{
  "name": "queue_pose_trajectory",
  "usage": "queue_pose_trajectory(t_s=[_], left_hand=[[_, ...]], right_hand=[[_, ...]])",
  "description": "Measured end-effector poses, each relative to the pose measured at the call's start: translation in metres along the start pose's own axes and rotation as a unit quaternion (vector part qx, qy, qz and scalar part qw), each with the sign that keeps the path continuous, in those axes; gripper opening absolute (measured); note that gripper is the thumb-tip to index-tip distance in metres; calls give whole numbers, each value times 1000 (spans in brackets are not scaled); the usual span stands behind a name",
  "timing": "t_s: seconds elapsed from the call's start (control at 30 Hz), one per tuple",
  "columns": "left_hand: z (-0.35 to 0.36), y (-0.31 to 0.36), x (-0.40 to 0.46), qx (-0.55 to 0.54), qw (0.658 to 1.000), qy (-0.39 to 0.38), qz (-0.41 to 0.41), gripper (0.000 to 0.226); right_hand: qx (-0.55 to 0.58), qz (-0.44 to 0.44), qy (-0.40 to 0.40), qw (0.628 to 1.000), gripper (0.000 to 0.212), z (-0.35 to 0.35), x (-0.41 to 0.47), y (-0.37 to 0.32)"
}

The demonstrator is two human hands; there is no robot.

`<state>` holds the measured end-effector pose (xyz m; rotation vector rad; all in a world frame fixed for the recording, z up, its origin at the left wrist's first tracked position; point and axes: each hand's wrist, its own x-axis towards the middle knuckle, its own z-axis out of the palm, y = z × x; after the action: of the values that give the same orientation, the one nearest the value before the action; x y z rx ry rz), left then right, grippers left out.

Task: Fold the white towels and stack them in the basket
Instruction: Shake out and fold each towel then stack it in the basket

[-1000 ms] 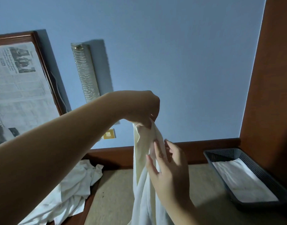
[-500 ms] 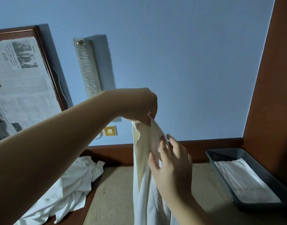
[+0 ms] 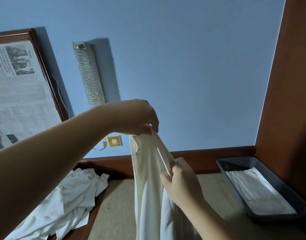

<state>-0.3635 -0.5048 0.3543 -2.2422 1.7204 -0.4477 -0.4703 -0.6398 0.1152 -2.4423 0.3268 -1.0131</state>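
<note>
Left hand [image 3: 136, 118] grip pinches towel [image 3: 148, 184] top corner; right hand [image 3: 181, 179] grip clamps hem just below. Basket [image 3: 238, 163] well right.

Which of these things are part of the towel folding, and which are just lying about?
Part of the job:
held towel, pinched by left hand and right hand
crumpled towels
basket holding folded towel

Just there:
framed newspaper
wall lamp
wall switch
</note>
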Motion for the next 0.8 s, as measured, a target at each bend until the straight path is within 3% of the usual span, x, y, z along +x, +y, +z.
queue_pose_trajectory(t_s=[0.1,0.27,0.4,0.5,0.63,0.67,0.8], left_hand=[[4,-8,-5,-3,1000,19,11,29],[13,-29,-16,-26,999,37,-9,25],[28,-29,-23,-56,998,36,-2,22],[39,-25,-32,-68,996,49,12,21],[43,-37,-42,-62,992,107,7,21],[43,-39,-45,-65,991,118,7,22],[43,-36,-55,-46,987,152,24,22]], right_hand=[[-47,26,-106,993,27,-3,-6,8],[-2,-58,-186,981,39,-31,0,11],[-39,-33,-238,970,45,-38,1,24],[-25,-33,-215,976,46,-47,10,36],[37,-59,-80,994,48,-42,4,48],[27,-44,-94,994,47,-35,-3,51],[-81,74,-281,953,47,-16,-32,61]])
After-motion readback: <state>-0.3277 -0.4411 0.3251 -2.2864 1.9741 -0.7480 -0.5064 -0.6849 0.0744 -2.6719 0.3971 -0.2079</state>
